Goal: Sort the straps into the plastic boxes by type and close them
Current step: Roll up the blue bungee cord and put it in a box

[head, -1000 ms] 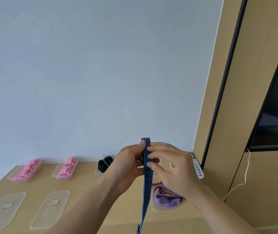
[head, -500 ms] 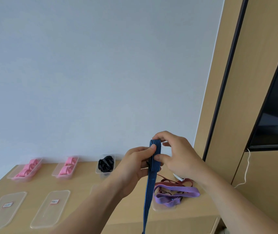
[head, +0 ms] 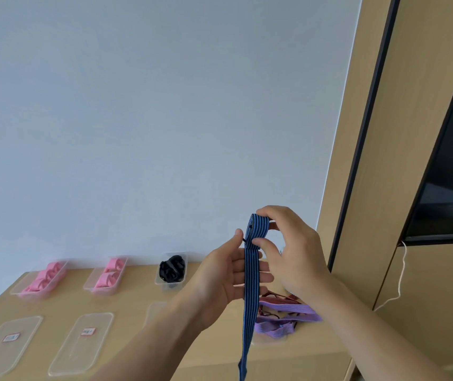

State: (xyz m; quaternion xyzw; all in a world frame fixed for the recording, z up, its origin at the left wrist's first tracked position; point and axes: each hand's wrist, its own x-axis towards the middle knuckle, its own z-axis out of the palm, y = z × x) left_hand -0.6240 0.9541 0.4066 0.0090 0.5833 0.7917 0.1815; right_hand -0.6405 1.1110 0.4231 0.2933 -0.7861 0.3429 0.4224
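Below, blue strap (head: pixel 250 298) cut off at bottom edge.

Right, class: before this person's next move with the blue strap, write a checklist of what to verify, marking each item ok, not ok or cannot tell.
1. Right hand grips the rolled end of the blue striped elastic strap: ok.
2. Left hand supports the strap on flat fingers: ok.
3. Whole strap rolled up: not ok, its tail hangs loose.
4. Free box for this type: cannot tell; the clear plastic boxes in view hold pink straps or black straps.
5. Boxes open: ok, clear flat lids lie on the wooden table.
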